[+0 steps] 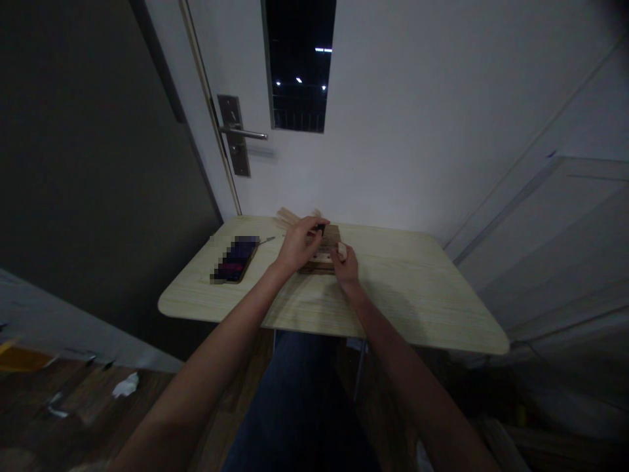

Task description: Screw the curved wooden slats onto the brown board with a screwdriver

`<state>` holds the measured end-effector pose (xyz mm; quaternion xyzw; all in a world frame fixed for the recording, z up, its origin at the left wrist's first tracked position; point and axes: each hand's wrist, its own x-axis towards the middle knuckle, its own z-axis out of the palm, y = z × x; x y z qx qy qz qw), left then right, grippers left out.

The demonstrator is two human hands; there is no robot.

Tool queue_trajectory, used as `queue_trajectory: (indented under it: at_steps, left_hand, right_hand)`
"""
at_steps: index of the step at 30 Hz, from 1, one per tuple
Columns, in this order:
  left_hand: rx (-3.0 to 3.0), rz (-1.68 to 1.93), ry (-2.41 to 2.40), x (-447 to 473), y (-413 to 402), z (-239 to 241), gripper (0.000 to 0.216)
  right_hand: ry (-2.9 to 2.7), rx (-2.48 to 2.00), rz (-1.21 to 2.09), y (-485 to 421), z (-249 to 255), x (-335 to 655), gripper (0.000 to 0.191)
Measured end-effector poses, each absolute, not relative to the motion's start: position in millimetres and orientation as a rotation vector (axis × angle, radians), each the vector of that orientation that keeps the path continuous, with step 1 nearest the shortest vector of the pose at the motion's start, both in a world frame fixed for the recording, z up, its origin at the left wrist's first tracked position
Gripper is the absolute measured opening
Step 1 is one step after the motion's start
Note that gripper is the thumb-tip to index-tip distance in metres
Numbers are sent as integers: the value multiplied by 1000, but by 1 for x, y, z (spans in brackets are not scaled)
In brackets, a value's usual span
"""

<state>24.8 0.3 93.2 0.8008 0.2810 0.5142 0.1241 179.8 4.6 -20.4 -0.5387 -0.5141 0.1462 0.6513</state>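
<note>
Wooden assembly (330, 235) sits at 12 o'clock on the desk (417, 288), centred near the far edge. It's a low flat stack of brown wood. The long axis looks to run 9-to-3 across the desk, but it's too dim to make out the build.

Left hand (299, 244) comes in from 7 o'clock and lies over the assembly's left half. Its grip has thumb and forefinger pressed together on a small dark piece (321, 228) at the top of the wood. Can't tell whether the piece touches the wood or sits just above it.

Right hand (346, 267) comes in from 5 o'clock to the near right corner of the assembly, fingers curled in. A pale bit (343, 249) shows at its fingertips, either a peg or a thumb tip. Cannot tell if that grip pinches anything or only braces the wood.

Key relation: the dark piece lies at 10–11 o'clock from the right hand, close by. The left hand is the nearer one and is on it.

Phone (236, 258) lies flat at 9 o'clock of the assembly, apart from it. Loose wooden sticks (289, 217) are at 11 o'clock, just beyond the left hand.
</note>
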Motion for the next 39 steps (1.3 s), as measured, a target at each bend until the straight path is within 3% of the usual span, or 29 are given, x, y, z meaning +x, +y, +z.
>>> queue_trajectory:
  at_steps: [10, 18, 33, 39]
  left_hand:
    - [2349, 1536, 932, 26, 3, 96, 17]
    - [2317, 1480, 820, 21, 2, 94, 30]
    - [2336, 1513, 817, 24, 7, 92, 20]
    - [2331, 1447, 795, 22, 1, 93, 33]
  right_hand:
    - [-1173, -1229, 354, 4, -20, 181, 43]
    - [-1153, -1217, 346, 5, -20, 180, 44]
    - [-1167, -1214, 335, 6, -22, 181, 41]
    - [-1162, -1226, 336, 5, -21, 181, 42]
